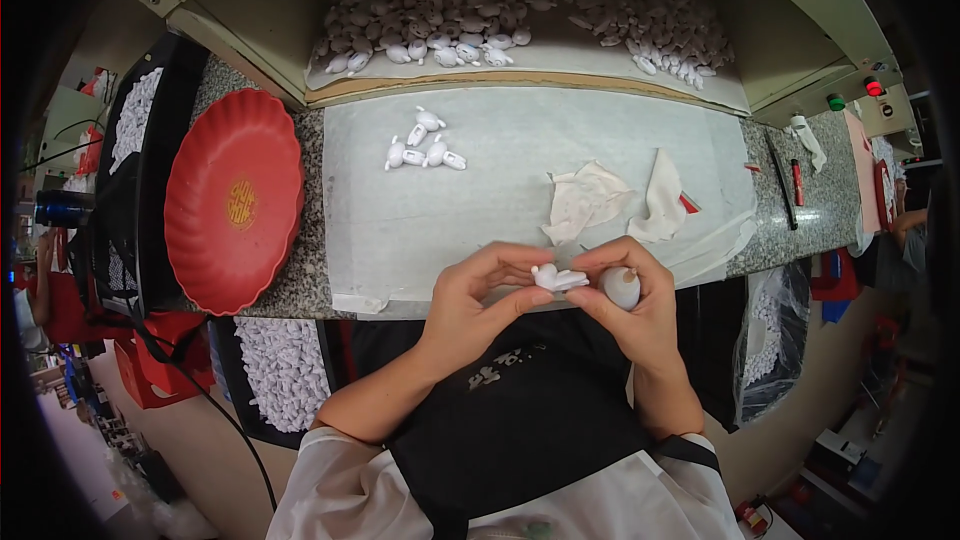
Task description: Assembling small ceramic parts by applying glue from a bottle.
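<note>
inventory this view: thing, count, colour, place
table: 1, speckled grey, centre
sheet: 1, white, on table
box: 1, beige, far side
piles: 2, white, in box
lights: 2, red/green, box's right
loose figures: 3, white, sheet's left
rags: 2, whitish, sheet's right
dish: 1, red, table's left
rod: 1, black, table's right
stick: 1, red, beside rod
unclear item: 1, white, table's right
heaps: 3+, white, around table
clutter: uncounted, mixed, rim
held figure: 1, white, over sheet's near edge
ball: 1, grey, by held figure
apron: 1, black, bottom
left hand: 1, bare, on held figure
right hand: 1, bare, on held figure, ball
</note>
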Tool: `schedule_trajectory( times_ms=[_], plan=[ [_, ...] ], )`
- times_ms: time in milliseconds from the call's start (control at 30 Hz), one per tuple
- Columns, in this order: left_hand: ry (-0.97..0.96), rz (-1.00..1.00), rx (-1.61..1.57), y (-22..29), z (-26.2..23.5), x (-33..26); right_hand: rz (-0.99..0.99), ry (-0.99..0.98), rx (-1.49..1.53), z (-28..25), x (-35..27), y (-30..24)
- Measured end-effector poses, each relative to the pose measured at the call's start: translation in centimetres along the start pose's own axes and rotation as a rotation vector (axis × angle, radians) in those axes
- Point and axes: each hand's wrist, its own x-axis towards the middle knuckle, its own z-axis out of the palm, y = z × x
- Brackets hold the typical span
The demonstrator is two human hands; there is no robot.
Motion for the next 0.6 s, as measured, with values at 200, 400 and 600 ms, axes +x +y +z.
schedule_trajectory(
  times_ms=[200, 400, 600],
  plan=[
    [-0.098, 0.122, 0.302, 0.8, -0.9, 0.1, -0.102, -0.039, -0.091, -0.3, -0.4, 0.4],
    [-0.113, 0.135, 0.278, 0.7, -0.9, 0.3, -0.092, -0.034, -0.036, 0.0, -0.5, 0.7],
    [-0.153, 0.069, 0.279, 1.1, -1.3, 0.7, -0.077, -0.030, -0.002, 0.0, -0.1, 1.4]
  ],
)
